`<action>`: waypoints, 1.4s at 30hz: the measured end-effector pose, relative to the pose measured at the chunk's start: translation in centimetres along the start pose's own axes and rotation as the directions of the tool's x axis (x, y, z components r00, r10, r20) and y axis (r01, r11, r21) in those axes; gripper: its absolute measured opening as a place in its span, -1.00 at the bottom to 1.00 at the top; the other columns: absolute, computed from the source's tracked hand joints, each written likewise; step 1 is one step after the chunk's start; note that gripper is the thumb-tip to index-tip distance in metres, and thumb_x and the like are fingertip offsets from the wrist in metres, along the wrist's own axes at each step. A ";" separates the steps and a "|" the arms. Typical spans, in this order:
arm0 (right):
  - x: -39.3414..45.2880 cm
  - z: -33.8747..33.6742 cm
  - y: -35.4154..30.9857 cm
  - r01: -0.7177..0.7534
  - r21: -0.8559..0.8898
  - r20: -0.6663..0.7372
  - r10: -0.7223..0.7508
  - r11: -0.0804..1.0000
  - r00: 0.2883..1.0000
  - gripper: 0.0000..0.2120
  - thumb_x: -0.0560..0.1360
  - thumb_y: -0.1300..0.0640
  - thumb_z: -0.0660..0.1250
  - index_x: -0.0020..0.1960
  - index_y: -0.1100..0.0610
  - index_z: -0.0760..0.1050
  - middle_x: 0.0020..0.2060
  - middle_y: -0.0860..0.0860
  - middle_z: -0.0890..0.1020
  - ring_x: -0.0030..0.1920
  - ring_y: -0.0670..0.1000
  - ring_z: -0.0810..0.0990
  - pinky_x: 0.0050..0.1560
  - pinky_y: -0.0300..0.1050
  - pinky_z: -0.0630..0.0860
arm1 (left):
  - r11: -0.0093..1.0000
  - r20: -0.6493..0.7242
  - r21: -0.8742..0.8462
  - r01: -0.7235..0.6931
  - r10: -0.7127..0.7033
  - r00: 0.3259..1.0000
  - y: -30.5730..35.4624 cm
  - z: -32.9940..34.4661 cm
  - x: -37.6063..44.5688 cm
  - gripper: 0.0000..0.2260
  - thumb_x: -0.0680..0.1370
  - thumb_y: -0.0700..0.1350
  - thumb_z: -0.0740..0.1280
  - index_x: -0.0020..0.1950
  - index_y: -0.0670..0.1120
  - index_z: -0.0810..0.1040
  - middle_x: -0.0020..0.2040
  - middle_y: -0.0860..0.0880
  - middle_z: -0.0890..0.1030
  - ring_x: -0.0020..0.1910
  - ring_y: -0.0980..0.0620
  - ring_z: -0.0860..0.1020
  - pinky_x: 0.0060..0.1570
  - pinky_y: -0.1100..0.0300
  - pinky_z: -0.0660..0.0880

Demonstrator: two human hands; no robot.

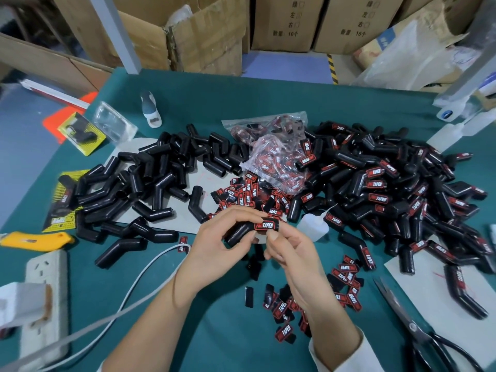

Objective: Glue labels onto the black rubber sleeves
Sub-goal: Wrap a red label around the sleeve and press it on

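Landmark: the held sleeve [243, 232], a black bent rubber sleeve raised above the green bench [222, 331]; every place below is given from it.
Left hand [221, 244]: fingers curled round the held sleeve from its left side, gripping it.
Right hand [288, 251]: just right of the held sleeve; thumb and fingertips pinch the end that carries the label.
Label [266, 225]: red and black, lettered "TAPER", lying flat on the upper face of the held sleeve between the two hands.
Loose labels [316, 296]: scattered on the bench nearer than the held sleeve and to its right; a second heap lies just beyond it.
Scissors [418, 331]: black-handled, near and far right.
Power strip [44, 299]: white, near and far left, its cable curving toward the left hand.
Utility knife [37, 240]: yellow, far left at about the same depth.
Squeeze bottle [314, 224]: small, translucent, just right and slightly beyond, nozzle tilted up to the right.
Plain sleeves [150, 189]: unlabelled pile, beyond and left.
Labelled sleeves [397, 189]: large pile, beyond and right.
Label bag [273, 157]: clear plastic, directly beyond, between the two piles.
Cardboard boxes [284, 22]: farthest, behind the bench.
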State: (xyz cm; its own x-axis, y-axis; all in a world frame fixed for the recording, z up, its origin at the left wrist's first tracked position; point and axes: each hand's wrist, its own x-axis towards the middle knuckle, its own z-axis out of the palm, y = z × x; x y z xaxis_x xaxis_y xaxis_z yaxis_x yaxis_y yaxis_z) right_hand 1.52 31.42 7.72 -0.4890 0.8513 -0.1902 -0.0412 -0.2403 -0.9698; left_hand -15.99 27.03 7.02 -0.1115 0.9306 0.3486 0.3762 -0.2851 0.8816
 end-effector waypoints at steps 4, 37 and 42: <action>-0.1 0.1 -0.2 0.017 -0.023 0.019 -0.017 1.000 1.000 -0.74 0.57 -0.05 0.34 0.19 -0.04 0.69 -0.27 -0.18 0.63 -0.28 -0.11 0.42 -0.07 -0.22 0.46 | 1.000 0.002 0.018 -0.014 0.014 1.000 -0.2 0.0 0.0 -0.69 0.59 -0.28 0.39 0.24 0.07 0.63 0.24 0.10 0.66 0.27 -0.03 0.63 0.33 0.15 0.49; 0.0 0.2 -0.1 0.008 -0.045 -0.042 -0.010 0.999 0.999 -0.78 0.62 0.05 0.31 0.15 -0.11 0.70 -0.36 -0.26 0.57 -0.32 -0.18 0.42 -0.13 -0.26 0.43 | 0.998 -0.002 0.066 -0.015 0.015 1.000 -0.5 0.4 -0.1 -0.74 0.59 -0.25 0.38 0.23 0.01 0.64 0.25 0.14 0.65 0.28 0.03 0.62 0.34 0.19 0.48; 0.0 0.3 0.0 0.039 -0.082 0.003 -0.038 0.996 0.999 -0.73 0.64 0.08 0.25 0.00 -0.18 0.70 -0.39 -0.30 0.56 -0.32 -0.22 0.44 -0.08 -0.14 0.43 | 0.998 -0.044 0.035 -0.049 0.051 0.998 -0.5 0.5 0.0 -0.85 0.61 -0.20 0.45 0.17 -0.05 0.66 0.20 0.06 0.67 0.23 -0.02 0.64 0.28 0.16 0.50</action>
State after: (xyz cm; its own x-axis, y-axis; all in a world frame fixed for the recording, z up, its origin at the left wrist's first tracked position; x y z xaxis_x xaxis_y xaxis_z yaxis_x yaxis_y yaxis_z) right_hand 1.27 31.24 7.73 -0.4898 0.8584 -0.1523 0.0119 -0.1680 -0.9857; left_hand -15.73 27.31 6.39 -0.1325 0.9040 0.4066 0.4128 -0.3226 0.8518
